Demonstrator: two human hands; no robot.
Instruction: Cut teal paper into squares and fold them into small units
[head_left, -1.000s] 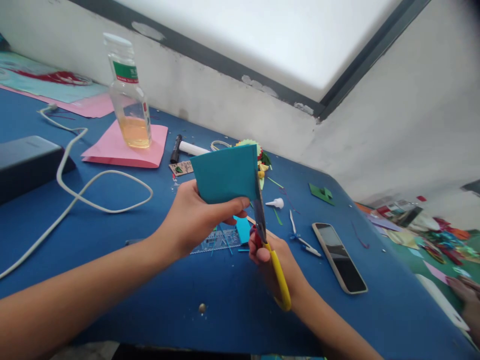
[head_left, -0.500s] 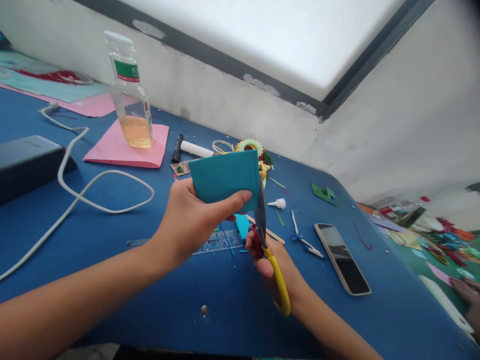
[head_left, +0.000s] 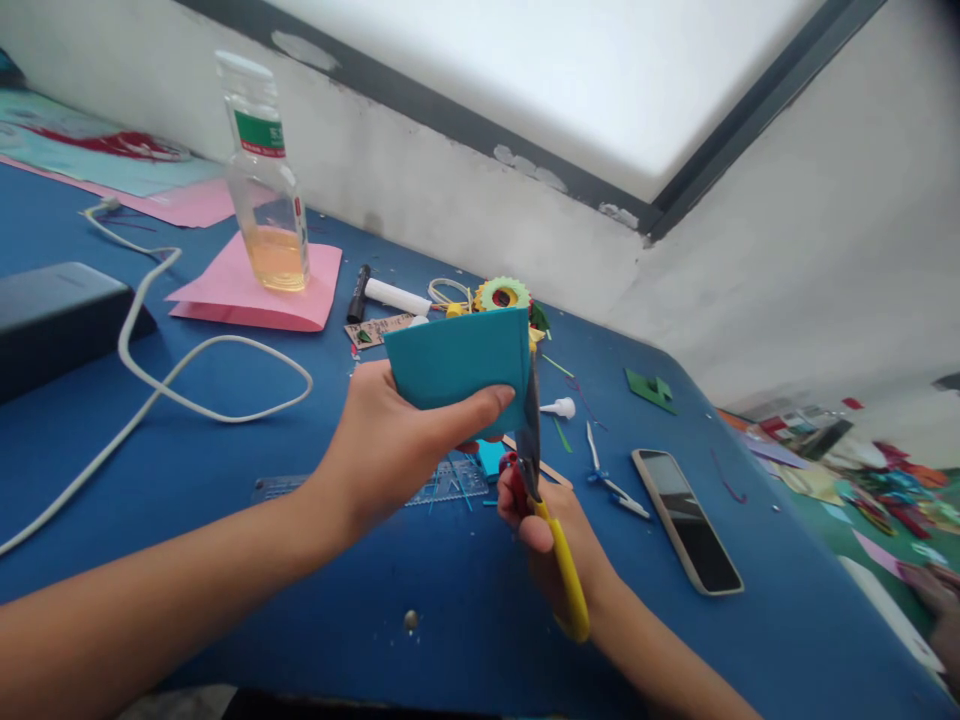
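My left hand [head_left: 420, 430] pinches a folded piece of teal paper [head_left: 457, 360], thumb on the near face and fingers behind. Held upright above the table, the paper has its right edge against the blades of a pair of scissors [head_left: 529, 430]. My right hand [head_left: 536, 520] grips the scissors' handles, one red and one yellow, with the blades pointing up. Whether the blades are parted is hard to see. Under the hands lie a clear plastic ruler [head_left: 442, 488], a smaller blue paper piece [head_left: 491, 458] and thin blue strips.
A glass bottle [head_left: 274, 255] of amber liquid stands on pink paper [head_left: 202, 300] at back left. A white cable [head_left: 225, 415] loops beside a dark box [head_left: 64, 325]. On the right lie a phone [head_left: 686, 520], a compass-like tool [head_left: 611, 480] and green paper [head_left: 651, 390]. A co-worker's hand [head_left: 930, 590] shows far right.
The paper, both hands and the scissors have shifted slightly right and down in view. The view itself has also moved a little. Both grips stay the same.
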